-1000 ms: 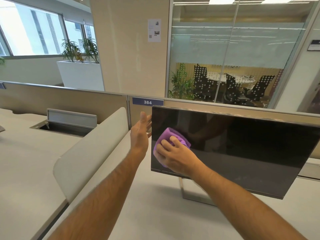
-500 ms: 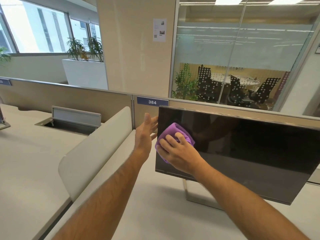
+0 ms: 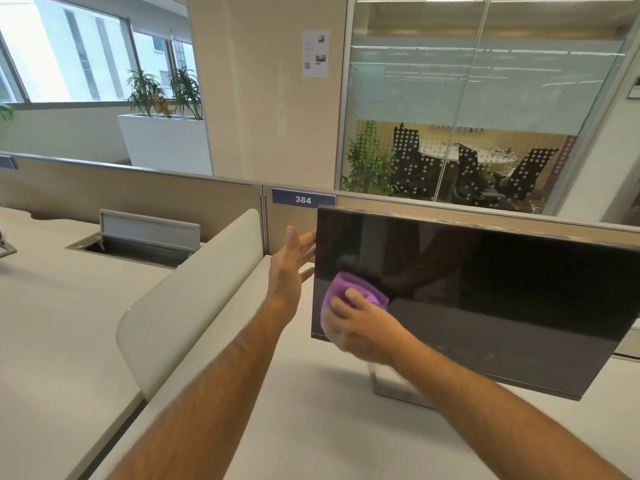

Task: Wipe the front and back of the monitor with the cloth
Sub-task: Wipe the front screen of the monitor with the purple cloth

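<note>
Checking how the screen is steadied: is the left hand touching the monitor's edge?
Cannot tell. In the head view the left hand is open, its fingertips vanishing behind the monitor edge, so any contact is hidden.

Our two bare arms

We see our left hand (image 3: pixel 289 268) and right hand (image 3: pixel 360 327) ungloved, ringless, both forearms hairy, without sleeves or watch.
</note>
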Demonstrator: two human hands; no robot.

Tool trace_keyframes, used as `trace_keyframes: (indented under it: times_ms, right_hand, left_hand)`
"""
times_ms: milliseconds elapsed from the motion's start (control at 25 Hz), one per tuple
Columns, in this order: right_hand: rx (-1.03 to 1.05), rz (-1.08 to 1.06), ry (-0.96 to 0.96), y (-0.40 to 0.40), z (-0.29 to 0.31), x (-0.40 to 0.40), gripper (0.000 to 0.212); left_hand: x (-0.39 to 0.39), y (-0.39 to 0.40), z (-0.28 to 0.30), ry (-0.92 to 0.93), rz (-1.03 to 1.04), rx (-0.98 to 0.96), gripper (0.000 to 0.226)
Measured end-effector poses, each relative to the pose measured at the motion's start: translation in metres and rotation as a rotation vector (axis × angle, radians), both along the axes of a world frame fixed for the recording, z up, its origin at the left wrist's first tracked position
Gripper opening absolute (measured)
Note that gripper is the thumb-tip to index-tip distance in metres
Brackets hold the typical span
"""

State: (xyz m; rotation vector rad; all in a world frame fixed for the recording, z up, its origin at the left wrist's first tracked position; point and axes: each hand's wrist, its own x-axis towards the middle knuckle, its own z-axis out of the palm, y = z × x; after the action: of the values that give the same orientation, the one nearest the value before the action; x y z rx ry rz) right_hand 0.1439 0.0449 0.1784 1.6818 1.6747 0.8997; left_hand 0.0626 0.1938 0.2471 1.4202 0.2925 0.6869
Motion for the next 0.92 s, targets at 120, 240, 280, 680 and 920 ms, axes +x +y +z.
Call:
trace_keyframes:
  times_ms: [120, 240, 280, 680, 920]
  right_hand:
    - [-0.067, 0.002, -0.029, -0.011, -0.011, 0.001, 0.061]
    - [0.210, -0.082, 0.117, -0.012, 0.003, 0.008, 0.061]
    - [0.214, -0.090, 0.121, -0.013, 0.002, 0.008, 0.061]
    - [0.194, -0.084, 0.146, 0.006, -0.005, 0.002, 0.063]
    - [0.042, -0.028, 0.044, 0.013, -0.020, -0.004, 0.065]
  left_hand:
    - [0.000, -0.003, -0.002, 0.020, 0.015, -0.015, 0.062]
    - [0.000, -0.004, -0.004, 0.032, 0.026, -0.043, 0.058]
    - [0.001, -0.004, -0.005, 0.032, 0.030, -0.046, 0.058]
    - [0.001, -0.003, -0.009, 0.033, 0.025, -0.044, 0.058]
    - [-0.001, -0.005, -0.008, 0.027, 0.013, -0.038, 0.062]
